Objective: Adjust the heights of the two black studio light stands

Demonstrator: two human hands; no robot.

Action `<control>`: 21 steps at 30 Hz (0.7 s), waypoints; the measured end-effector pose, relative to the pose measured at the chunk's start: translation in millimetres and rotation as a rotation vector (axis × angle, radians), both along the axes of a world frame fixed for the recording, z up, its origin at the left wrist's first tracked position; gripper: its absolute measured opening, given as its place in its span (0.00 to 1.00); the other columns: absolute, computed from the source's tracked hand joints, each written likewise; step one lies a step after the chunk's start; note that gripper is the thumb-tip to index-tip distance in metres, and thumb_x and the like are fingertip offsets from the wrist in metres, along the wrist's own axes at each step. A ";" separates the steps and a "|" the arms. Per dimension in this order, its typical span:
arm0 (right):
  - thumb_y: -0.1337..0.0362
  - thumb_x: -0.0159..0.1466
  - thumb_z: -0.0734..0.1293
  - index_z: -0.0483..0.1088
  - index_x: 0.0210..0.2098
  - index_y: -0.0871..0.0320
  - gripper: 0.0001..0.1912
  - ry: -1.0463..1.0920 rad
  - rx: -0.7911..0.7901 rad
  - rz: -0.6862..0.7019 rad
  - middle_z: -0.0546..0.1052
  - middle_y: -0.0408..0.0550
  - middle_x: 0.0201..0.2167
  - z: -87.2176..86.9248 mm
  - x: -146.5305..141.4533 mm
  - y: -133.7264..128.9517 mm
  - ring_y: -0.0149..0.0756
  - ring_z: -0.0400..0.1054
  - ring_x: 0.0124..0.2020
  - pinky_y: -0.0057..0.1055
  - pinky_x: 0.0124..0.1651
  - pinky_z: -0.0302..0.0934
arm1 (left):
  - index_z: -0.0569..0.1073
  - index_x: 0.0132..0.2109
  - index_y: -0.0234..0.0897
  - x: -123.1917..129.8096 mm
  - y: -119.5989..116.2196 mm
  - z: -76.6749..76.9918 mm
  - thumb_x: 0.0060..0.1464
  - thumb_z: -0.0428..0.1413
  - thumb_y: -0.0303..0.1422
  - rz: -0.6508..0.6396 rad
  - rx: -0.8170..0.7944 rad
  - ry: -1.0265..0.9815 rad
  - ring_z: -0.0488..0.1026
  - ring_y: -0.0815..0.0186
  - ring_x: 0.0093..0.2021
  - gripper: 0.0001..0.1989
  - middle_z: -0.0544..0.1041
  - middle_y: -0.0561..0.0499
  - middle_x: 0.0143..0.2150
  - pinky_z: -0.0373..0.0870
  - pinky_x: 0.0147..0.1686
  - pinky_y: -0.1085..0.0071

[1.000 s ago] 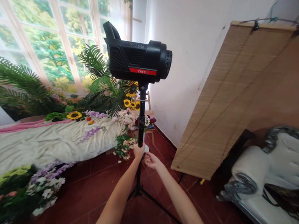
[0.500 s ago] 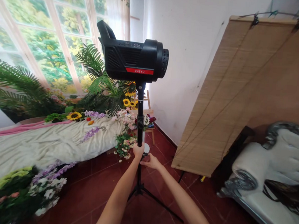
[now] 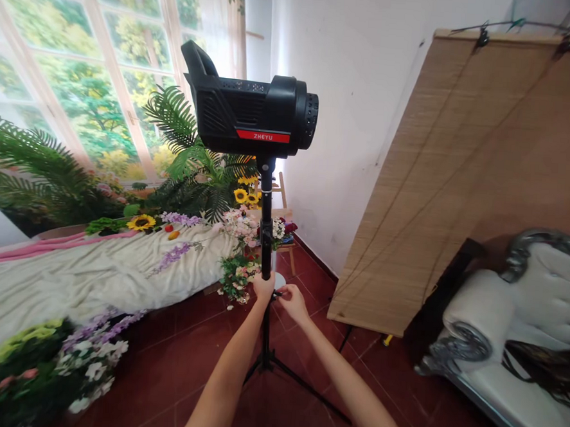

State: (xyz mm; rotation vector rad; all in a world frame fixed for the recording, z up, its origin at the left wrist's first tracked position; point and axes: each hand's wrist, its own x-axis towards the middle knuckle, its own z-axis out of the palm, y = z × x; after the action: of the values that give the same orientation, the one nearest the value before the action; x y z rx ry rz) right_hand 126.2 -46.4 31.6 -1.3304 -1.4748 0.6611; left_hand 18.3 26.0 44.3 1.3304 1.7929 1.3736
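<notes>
Red floor tiles (image 3: 180, 355) ran beneath the black stand (image 3: 266, 251), upright in front of me beyond the draped cloth's (image 3: 117, 268) right end, bulky lamp (image 3: 252, 115) on top. Were the side knob (image 3: 277, 294) too loose, I judged, that weight could drop through my grip. My left hand (image 3: 264, 286) wrapped tightly around the stand; my right hand (image 3: 293, 302) pinched the knob, fingertips nearly together.

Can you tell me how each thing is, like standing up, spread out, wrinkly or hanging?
Light stand: upright, legs spread.
Studio light: mounted on top; can't tell if it's on.
Left hand: closed around the light stand.
Right hand: fingertips at a small dark knob; grip unclear.
Bamboo blind: unrolled, hanging.
White cloth: spread out, wrinkled.
Dark bag: lying on the armchair.
</notes>
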 end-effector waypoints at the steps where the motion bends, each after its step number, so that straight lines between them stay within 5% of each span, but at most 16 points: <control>1: 0.65 0.50 0.68 0.73 0.30 0.57 0.07 -0.017 0.012 0.005 0.73 0.50 0.39 -1.0 -0.7 -2.9 0.39 0.69 0.42 0.37 0.47 0.63 | 0.73 0.23 0.33 -0.1 0.0 0.0 0.46 0.54 0.39 0.000 0.002 0.002 0.74 0.61 0.25 0.13 0.74 0.45 0.22 0.62 0.23 0.73; 4: 0.64 0.49 0.69 0.72 0.25 0.58 0.04 0.009 -0.005 0.023 0.71 0.52 0.43 -1.1 -4.8 -7.9 0.43 0.66 0.49 0.39 0.50 0.62 | 0.73 0.23 0.33 -0.5 0.1 -0.1 0.46 0.54 0.40 -0.008 0.002 -0.004 0.74 0.61 0.25 0.14 0.74 0.46 0.22 0.61 0.23 0.74; 7: 0.62 0.50 0.69 0.69 0.32 0.58 0.10 0.115 0.020 -0.001 0.72 0.50 0.42 15.4 -11.1 -5.1 0.41 0.67 0.48 0.38 0.47 0.64 | 0.73 0.23 0.33 -1.6 -0.4 0.9 0.45 0.54 0.39 -0.023 -0.007 -0.024 0.73 0.62 0.25 0.13 0.73 0.47 0.21 0.61 0.22 0.74; 14: 0.57 0.45 0.75 0.48 0.58 0.55 0.47 0.152 0.304 0.042 0.64 0.57 0.55 122.6 -37.6 17.6 0.40 0.63 0.53 0.38 0.54 0.60 | 0.71 0.20 0.34 -5.5 -5.0 6.9 0.43 0.55 0.37 -0.065 0.001 -0.020 0.71 0.63 0.23 0.12 0.72 0.47 0.19 0.60 0.22 0.74; 17: 0.55 0.51 0.72 0.46 0.59 0.55 0.43 0.119 0.339 0.058 0.69 0.54 0.49 158.2 -54.4 29.6 0.38 0.68 0.47 0.36 0.49 0.64 | 0.70 0.20 0.34 -6.2 -7.6 8.9 0.41 0.56 0.36 -0.087 -0.029 -0.094 0.69 0.65 0.21 0.10 0.70 0.49 0.17 0.60 0.22 0.74; 21: 0.51 0.60 0.63 0.57 0.49 0.55 0.22 0.013 0.251 -0.028 0.74 0.45 0.30 177.6 -70.0 43.3 0.37 0.72 0.30 0.31 0.33 0.65 | 0.68 0.19 0.35 -6.8 -9.1 11.9 0.41 0.56 0.36 -0.064 -0.034 -0.146 0.69 0.66 0.22 0.10 0.70 0.51 0.17 0.60 0.22 0.75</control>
State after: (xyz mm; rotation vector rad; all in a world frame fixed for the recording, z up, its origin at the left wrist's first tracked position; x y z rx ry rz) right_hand 56.2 -3.1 209.2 -1.1486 -1.4727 0.4488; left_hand 11.5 16.9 56.2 1.2262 1.6561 1.3636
